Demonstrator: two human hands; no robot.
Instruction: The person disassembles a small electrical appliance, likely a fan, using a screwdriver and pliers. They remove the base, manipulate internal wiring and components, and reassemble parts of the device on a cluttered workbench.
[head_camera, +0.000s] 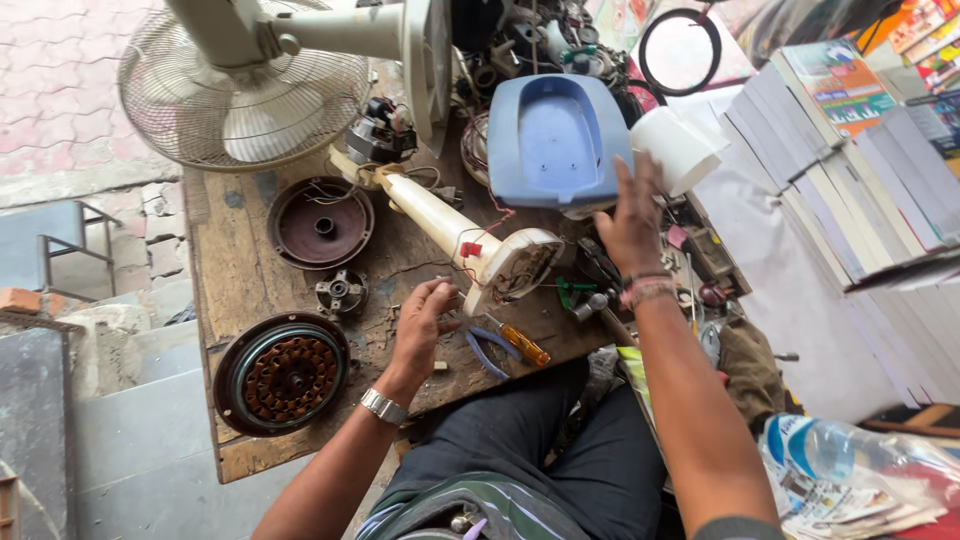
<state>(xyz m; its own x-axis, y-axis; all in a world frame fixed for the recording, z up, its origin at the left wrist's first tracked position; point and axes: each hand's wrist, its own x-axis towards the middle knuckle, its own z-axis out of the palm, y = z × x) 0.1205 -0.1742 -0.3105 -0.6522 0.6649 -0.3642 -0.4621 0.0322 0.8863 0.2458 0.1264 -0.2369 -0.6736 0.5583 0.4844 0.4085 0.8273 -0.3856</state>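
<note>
Left hand (420, 325) closed near pliers (487, 350); right hand (632, 222) open, steadying blue base (555, 140). Could topple off bench (240, 280) if released.

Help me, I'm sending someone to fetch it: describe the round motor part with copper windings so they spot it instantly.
On the wooden workbench, look at its near-left corner beside the left hand. The round stator lies flat there, the only disc showing copper-brown coils; the rust-red cover beyond is a hollow dish.

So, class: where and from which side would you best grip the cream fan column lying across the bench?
Probably mid-shaft on the cream fan column, coming from above: it lies slanted and bare there, while wires trail at its open lower end by the left hand.
</note>
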